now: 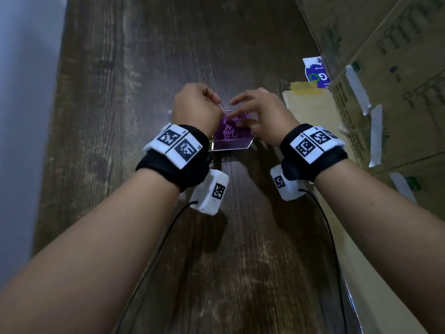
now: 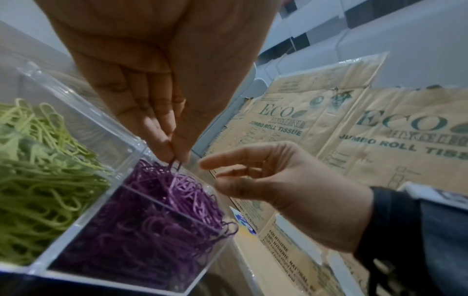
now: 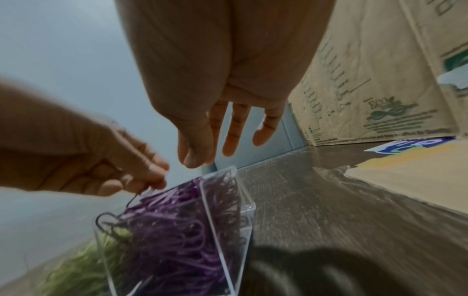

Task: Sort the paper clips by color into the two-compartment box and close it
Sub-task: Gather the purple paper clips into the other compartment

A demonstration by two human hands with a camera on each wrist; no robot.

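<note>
A clear two-compartment box [image 1: 231, 147] stands open on the wooden table. One compartment holds purple clips [image 2: 157, 220], the other green clips [image 2: 38, 180]; the purple heap [image 3: 177, 230] rises above the rim. My left hand [image 2: 177, 158] hovers over the purple side and pinches one purple clip [image 2: 174, 164] between thumb and fingertips, just above the heap. My right hand [image 2: 228, 170] hangs beside it over the box's right edge, fingers loosely spread and empty. In the head view the left hand [image 1: 218, 102] and right hand [image 1: 240, 104] nearly meet and hide most of the box.
Printed cardboard cartons [image 1: 385, 68] wall off the right side. A flat cardboard sheet [image 1: 313, 121] lies on the table just right of the box, with a blue and white card [image 1: 315, 71] behind it. A pale wall [image 1: 24, 116] runs along the table's left edge.
</note>
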